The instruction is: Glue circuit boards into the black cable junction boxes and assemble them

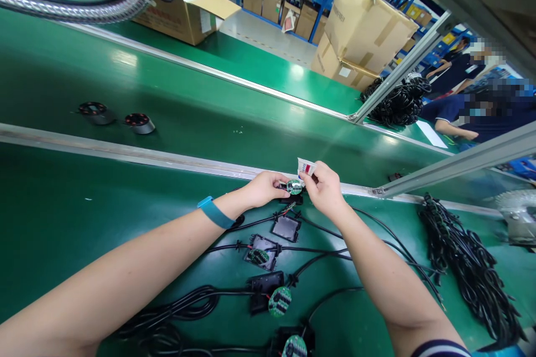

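My left hand pinches a small round green circuit board between thumb and fingers. Closed around a white squeeze tube with a red mark, my right hand is just right of the board. The tube's crimped end points up; its tip is hidden, so I cannot tell whether it touches the board. Below my hands lie an open black box half and another black case with a green board in it. Nearer to me, more boards rest at black cases, wired to black cables.
A thick bundle of black cables lies at the right. Two round metal parts sit beyond the aluminium rail. Slanted metal posts rise at the right. Cardboard boxes stand behind, and people work at the far right.
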Tool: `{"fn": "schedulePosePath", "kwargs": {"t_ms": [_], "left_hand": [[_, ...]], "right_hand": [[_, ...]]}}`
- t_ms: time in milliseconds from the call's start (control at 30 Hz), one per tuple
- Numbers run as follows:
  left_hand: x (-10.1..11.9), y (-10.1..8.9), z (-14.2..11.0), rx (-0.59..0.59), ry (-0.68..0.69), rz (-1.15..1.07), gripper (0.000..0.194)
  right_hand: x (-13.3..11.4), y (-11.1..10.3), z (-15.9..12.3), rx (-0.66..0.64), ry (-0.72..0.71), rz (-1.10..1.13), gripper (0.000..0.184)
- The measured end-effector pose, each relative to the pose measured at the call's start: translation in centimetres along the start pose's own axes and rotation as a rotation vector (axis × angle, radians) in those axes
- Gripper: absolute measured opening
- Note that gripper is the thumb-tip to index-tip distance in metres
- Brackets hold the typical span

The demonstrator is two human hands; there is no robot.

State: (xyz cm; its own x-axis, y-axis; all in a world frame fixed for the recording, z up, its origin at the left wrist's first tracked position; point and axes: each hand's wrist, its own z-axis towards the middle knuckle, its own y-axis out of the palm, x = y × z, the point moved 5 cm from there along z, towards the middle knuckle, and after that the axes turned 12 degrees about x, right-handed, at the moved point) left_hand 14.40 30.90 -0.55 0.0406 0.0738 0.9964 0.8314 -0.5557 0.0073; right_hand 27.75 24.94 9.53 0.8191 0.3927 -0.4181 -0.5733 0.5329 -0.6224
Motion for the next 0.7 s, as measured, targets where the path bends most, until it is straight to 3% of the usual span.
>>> {"fn": "schedulePosePath", "kwargs": {"t_ms": [200, 467, 700], "left_hand": [[0.1, -0.1, 0.0, 0.028, 0.017, 0.045, 0.038], [0.5, -0.2, 0.0, 0.038, 0.051, 0.072, 0.043], [0.4, -0.1, -0.1, 0.015, 0.034, 0.035, 0.039]], "right_hand": [[-0.4, -0.2, -0.3, 0.038, 0.024, 0.039, 0.022], [-1.1, 0.9, -0.5, -0.045, -0.037, 0.063, 0.025], [-0.6, -0.2, -0.4, -0.028, -0.043, 0.052, 0.023]]}}
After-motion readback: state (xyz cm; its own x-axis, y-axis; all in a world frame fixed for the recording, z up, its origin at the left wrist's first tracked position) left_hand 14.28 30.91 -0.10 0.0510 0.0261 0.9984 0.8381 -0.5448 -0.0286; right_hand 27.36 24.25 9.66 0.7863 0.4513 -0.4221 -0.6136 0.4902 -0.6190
